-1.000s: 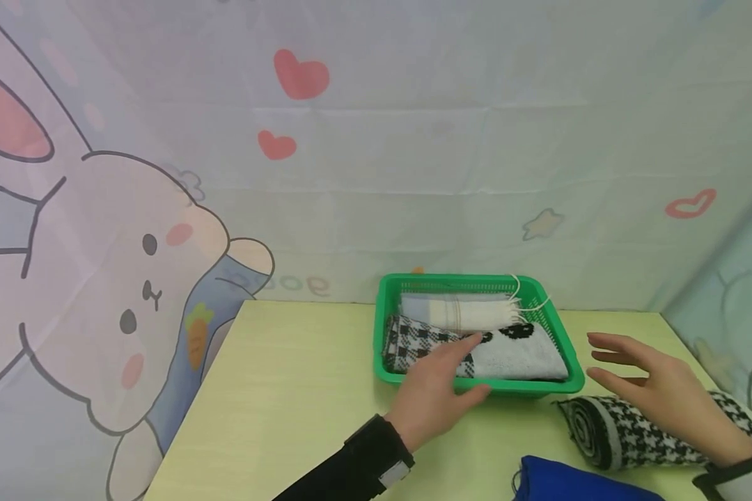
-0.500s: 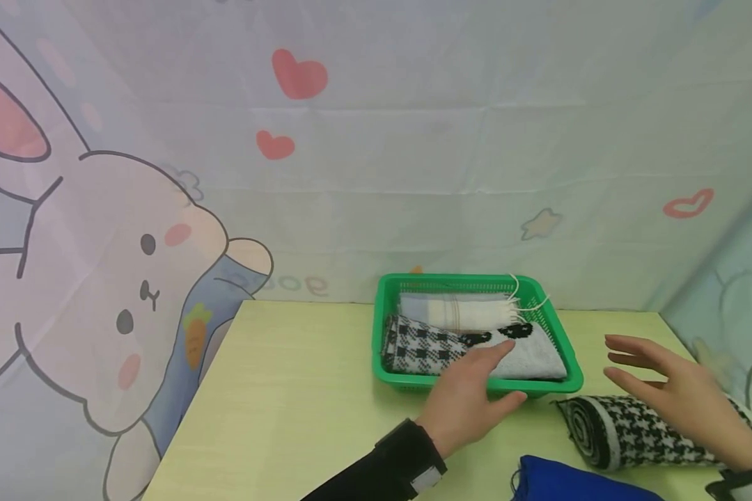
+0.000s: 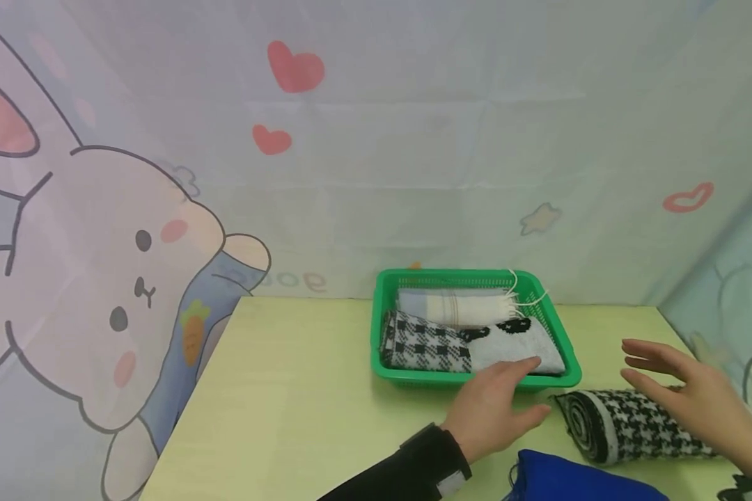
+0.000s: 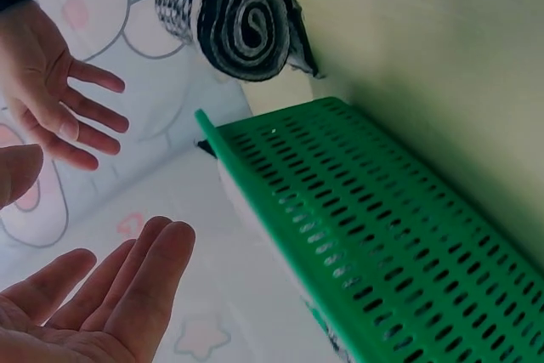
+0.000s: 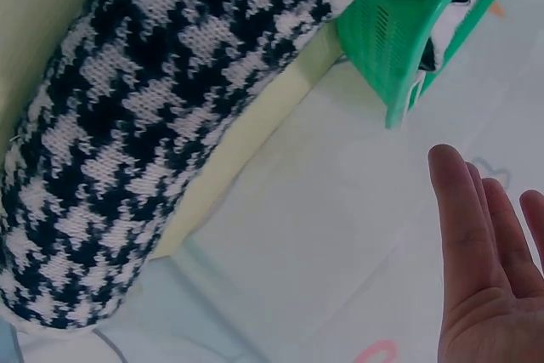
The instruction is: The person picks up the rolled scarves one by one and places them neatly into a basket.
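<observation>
My left hand (image 3: pixel 491 407) hovers at the front edge of a green plastic basket (image 3: pixel 413 378), fingers extended and holding nothing. Inside the basket lie a folded black-and-white checked scarf with a white end (image 3: pixel 429 344) and, behind it, a pale striped scarf with white fringe (image 3: pixel 460 306). My right hand (image 3: pixel 695 393) is over a rolled black-and-white houndstooth scarf (image 3: pixel 633 424), its fingers loosely spread and apart from the roll. The left wrist view shows the coiled end of the houndstooth roll (image 4: pixel 246 27) beyond the basket's slotted side (image 4: pixel 365 218).
A blue folded cloth (image 3: pixel 576 480) lies at the front of the pale yellow table (image 3: pixel 276 403), partly cut off by the frame. Behind the table hangs a light backdrop (image 3: pixel 376 160) printed with a rabbit and hearts.
My left hand has moved right and toward me, off the checked part of the scarf to the basket's front rim. My right hand has drifted right. The basket and scarves stay in place.
</observation>
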Tool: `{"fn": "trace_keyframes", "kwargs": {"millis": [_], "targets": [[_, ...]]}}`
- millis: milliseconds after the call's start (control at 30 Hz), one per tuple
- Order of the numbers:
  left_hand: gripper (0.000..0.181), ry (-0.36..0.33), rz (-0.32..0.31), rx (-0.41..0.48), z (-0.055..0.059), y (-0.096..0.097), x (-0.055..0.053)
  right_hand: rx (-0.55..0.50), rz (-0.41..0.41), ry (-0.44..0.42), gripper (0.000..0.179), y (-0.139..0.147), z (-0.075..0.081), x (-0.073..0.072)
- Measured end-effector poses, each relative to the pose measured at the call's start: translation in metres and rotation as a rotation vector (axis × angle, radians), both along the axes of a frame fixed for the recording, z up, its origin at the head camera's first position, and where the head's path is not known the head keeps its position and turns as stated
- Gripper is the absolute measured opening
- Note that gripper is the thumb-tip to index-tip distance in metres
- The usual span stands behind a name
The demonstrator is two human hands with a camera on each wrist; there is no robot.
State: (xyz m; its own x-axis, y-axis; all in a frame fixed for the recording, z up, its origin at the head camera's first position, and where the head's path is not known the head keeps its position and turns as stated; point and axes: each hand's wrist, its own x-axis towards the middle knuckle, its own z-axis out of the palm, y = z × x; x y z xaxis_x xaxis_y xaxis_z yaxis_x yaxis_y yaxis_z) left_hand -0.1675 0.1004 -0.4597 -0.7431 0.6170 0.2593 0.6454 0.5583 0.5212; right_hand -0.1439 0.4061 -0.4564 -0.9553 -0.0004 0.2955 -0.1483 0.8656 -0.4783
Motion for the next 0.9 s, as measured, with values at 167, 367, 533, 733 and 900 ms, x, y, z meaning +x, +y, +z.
{"fn": "trace_keyframes", "kwargs": {"millis": [167, 367, 533, 733, 900], "targets": [[0.06, -0.015, -0.032, 0.002, -0.006, 0.007, 0.0, 0.011, 0.001, 0.012, 0.051, 0.007, -0.002, 0.0], [0.062, -0.055, -0.058, -0.002, -0.015, 0.01, -0.002, 0.005, -0.006, -0.011, 0.052, 0.015, -0.008, 0.004], [0.063, -0.111, -0.045, -0.028, -0.019, 0.012, -0.003, 0.004, -0.011, -0.031, 0.053, 0.019, -0.014, 0.007], [0.061, -0.147, -0.046, -0.037, -0.022, 0.021, -0.004, -0.003, -0.031, -0.045, 0.054, 0.025, -0.016, 0.007], [0.06, -0.142, -0.05, -0.034, -0.029, 0.031, -0.005, 0.003, -0.056, -0.055, 0.056, 0.032, -0.017, 0.006]]}}
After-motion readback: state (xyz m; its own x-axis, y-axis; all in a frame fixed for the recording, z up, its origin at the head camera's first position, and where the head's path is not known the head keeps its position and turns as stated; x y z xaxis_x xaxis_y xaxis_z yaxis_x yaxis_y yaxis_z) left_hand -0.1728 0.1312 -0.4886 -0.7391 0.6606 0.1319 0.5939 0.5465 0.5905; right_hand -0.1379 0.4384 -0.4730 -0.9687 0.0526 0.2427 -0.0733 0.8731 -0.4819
